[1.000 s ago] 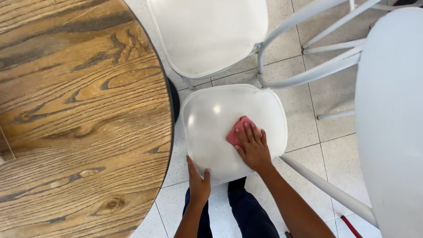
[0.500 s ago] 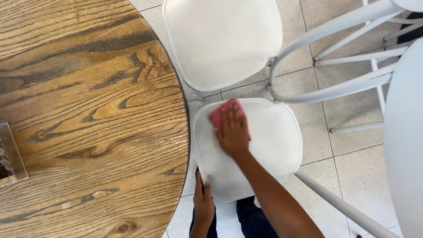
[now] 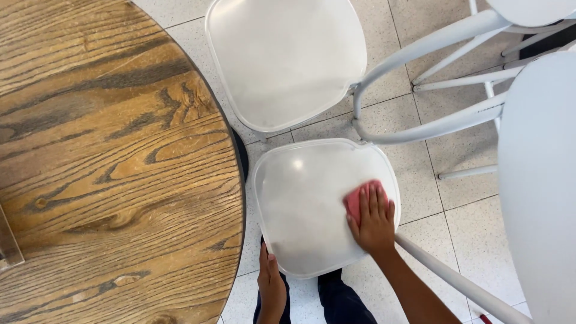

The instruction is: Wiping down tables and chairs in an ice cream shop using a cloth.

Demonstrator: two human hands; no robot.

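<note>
A white chair seat [image 3: 306, 204] sits below me beside a round wooden table. My right hand [image 3: 375, 222] lies flat on the seat's right side, pressing a pink cloth [image 3: 355, 201] against it; only the cloth's left edge shows past my fingers. My left hand [image 3: 271, 282] grips the seat's near edge, thumb on top. My dark trouser legs [image 3: 339, 300] show under the seat.
The round wooden table [image 3: 108, 168] with a dark rim fills the left. A second white chair seat [image 3: 285, 60] stands just beyond. White curved chair backs and legs [image 3: 432, 126] cross the right side, and another white seat [image 3: 540, 180] is at far right. The floor is pale speckled tile.
My right hand with the pink cloth has slid from the seat's far left corner to its right side. My left hand stays on the near edge.
</note>
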